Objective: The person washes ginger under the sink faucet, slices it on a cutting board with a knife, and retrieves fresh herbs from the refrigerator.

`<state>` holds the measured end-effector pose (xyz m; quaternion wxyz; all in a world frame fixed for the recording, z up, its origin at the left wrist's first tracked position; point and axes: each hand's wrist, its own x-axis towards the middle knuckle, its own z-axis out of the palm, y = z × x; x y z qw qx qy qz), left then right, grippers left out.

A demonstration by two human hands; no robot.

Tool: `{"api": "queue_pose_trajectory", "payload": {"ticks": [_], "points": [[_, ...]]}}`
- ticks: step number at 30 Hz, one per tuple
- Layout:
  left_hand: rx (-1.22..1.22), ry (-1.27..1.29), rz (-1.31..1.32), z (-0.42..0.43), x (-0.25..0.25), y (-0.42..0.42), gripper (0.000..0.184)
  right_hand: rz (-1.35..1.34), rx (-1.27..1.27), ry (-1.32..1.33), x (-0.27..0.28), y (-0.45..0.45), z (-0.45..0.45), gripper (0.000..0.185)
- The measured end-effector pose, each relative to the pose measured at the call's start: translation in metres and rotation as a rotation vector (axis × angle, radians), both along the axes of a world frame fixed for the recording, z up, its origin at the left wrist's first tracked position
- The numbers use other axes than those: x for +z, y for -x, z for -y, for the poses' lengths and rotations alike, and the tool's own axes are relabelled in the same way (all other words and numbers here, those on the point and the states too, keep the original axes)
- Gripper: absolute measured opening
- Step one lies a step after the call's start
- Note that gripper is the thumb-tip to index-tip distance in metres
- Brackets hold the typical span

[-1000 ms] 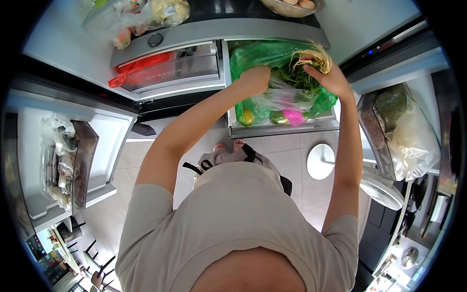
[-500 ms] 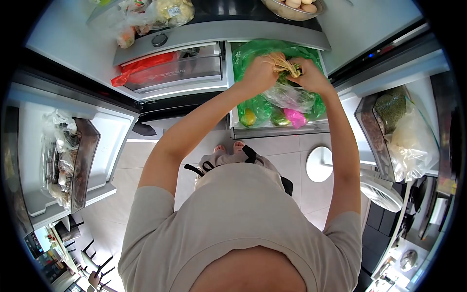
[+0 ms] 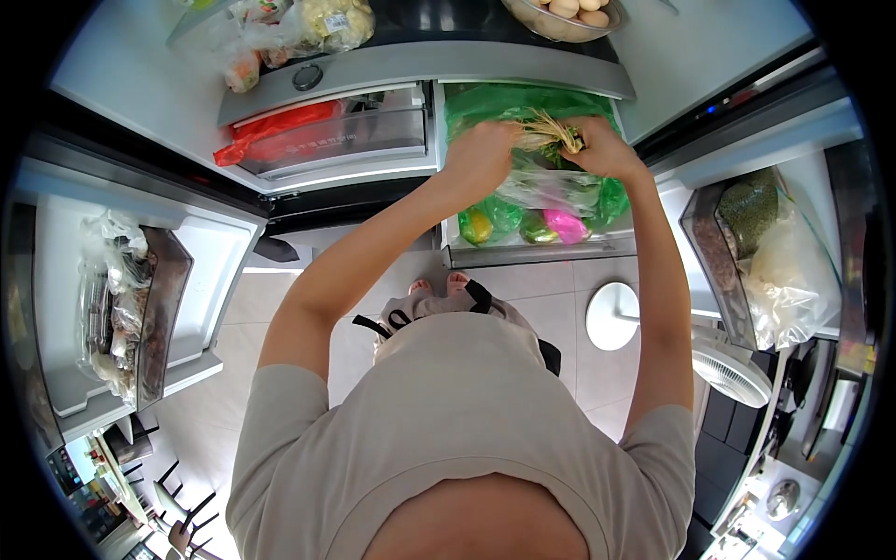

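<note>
Greens bundle (image 3: pixel 554 138) near the drawer's (image 3: pixel 551 252) far edge, over the green bag (image 3: pixel 594 101); its lower leaves hard to make out. Left grip (image 3: pixel 483 157): fingertips hidden, cannot tell how far open; beside the pale root ends. Right grip (image 3: pixel 602 147): closed round the bundle, fingers partly hidden. Clear plastic (image 3: pixel 551 189) blurs the contents nearer the front edge.

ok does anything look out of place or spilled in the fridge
The red bag pokes out over the outer corner of the left drawer, so it looks untidy and might catch when the drawer moves. I see no spill or damage.
</note>
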<state>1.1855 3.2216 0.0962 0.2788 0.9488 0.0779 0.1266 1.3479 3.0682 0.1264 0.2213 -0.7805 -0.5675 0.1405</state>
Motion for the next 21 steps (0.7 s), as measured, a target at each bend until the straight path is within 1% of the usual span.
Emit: {"api": "queue_pose_trajectory", "payload": {"ticks": [4, 7, 10, 11, 13, 16, 19, 21], "points": [[-0.035, 0.019, -0.014, -0.003, 0.002, 0.010, 0.011, 0.039, 0.026, 0.005, 0.006, 0.002, 0.003, 0.031], [0.048, 0.007, -0.114, -0.008, -0.005, 0.010, 0.010, 0.035, 0.042, -0.011, 0.000, 0.000, 0.004, 0.029], [0.010, -0.088, -0.237, -0.010, -0.004, 0.013, 0.012, 0.148, 0.092, -0.062, -0.008, -0.005, 0.004, 0.028], [0.005, -0.117, -0.280, -0.013, -0.006, 0.014, 0.013, 0.105, 0.043, -0.022, -0.005, -0.006, 0.007, 0.028], [-0.006, -0.175, -0.368, -0.018, -0.009, 0.017, 0.017, 0.019, -0.054, 0.056, 0.006, -0.006, 0.014, 0.029], [-0.059, -0.177, -0.355, -0.011, -0.007, 0.015, 0.033, -0.014, -0.072, 0.113, 0.017, -0.003, 0.016, 0.033], [-0.184, -0.177, -0.200, 0.001, -0.012, 0.005, 0.048, 0.247, 0.031, 0.019, 0.005, -0.005, 0.022, 0.036], [-0.325, -0.218, -0.168, 0.007, -0.026, -0.006, 0.052, 0.292, 0.050, 0.102, -0.003, -0.001, 0.022, 0.039]]}}
